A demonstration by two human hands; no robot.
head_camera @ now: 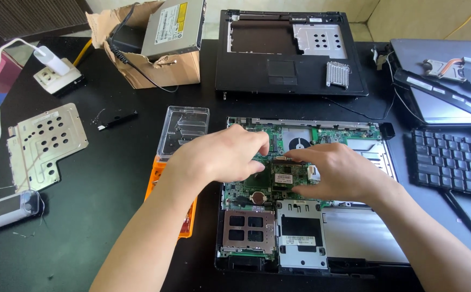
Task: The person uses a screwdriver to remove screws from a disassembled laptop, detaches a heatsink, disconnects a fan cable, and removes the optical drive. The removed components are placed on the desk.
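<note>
Over one motherboard (pixel 257 189), two hands seemingly pinch one small card (pixel 285 174).

motherboard (pixel 300 162) middle hidden under hands, keyboard (pixel 454 159) cut by right edge

The opened laptop base (pixel 305 216) lies on the counter (pixel 94 227) near its front edge, a little right of the middle. My left grip (pixel 222 157) and my right grip (pixel 335 170) rest over the small circuit card (pixel 288 174) in the middle of its board. Just left of the base lies the screwdriver case (pixel 180 140). Behind the base lies the palm-rest cover (pixel 289 54). Left of that cover stands the cardboard box (pixel 159 65), with the optical drive (pixel 175 27) on it. The metal plate (pixel 43 143) lies near the left edge. The keyboard (pixel 454 162) lies at the right edge, and behind it the second laptop (pixel 441 103) with the cooling fan (pixel 460 69) on it.
</note>
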